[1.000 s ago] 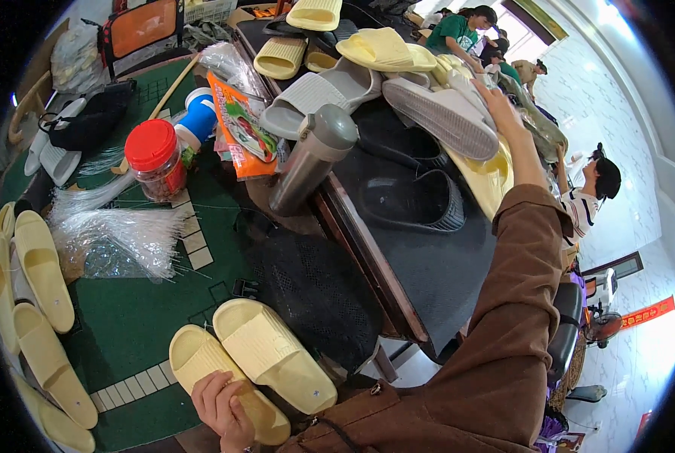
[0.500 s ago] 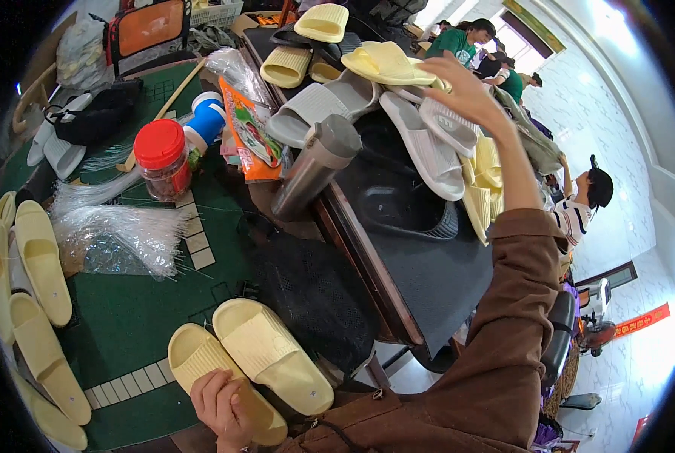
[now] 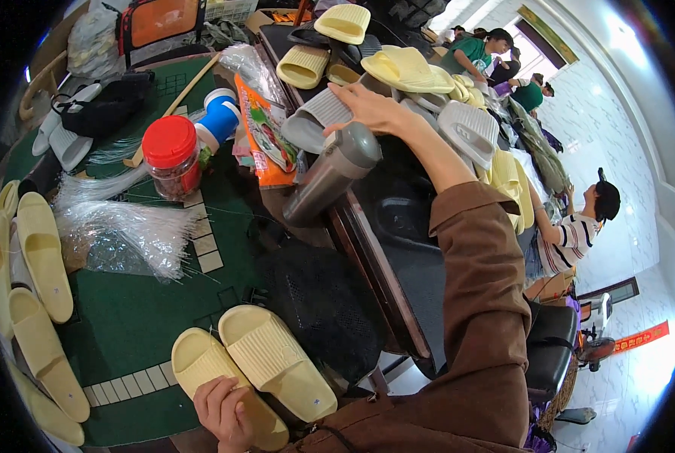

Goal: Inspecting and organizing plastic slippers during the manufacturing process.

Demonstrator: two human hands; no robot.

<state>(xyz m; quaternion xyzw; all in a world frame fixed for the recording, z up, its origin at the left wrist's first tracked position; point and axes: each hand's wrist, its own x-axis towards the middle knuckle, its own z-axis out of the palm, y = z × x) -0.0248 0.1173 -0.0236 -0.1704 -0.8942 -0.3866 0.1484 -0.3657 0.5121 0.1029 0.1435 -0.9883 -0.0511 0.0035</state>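
Observation:
My left hand (image 3: 224, 411) is closed, its fingers curled over the edge of a pale yellow slipper (image 3: 201, 361) at the near edge of the green table. Beside it lies a second yellow slipper (image 3: 273, 362), sole down. Over the dark table my right hand (image 3: 375, 109) spans a grey slipper (image 3: 312, 123), with fingers at its far side and the thumb at the near side. The palm hides part of that slipper. Just below this hand a grey steel flask (image 3: 330, 177) leans. More yellow slippers (image 3: 398, 68) and a light grey slipper (image 3: 470, 132) are piled around the right hand.
On the green table (image 3: 126, 317) are a red-lidded jar (image 3: 170, 158), a blue-and-white roll (image 3: 218, 119), bundled clear plastic strands (image 3: 137, 230) and an orange packet (image 3: 266, 132). Yellow slippers (image 3: 44, 257) line its left edge. A black mesh bag (image 3: 322, 302) lies near me. Other people (image 3: 575, 226) work at right.
My right hand has moved left and down from above the yellow slippers onto the grey slipper. The left hand stays on its slipper. The view has shifted slightly.

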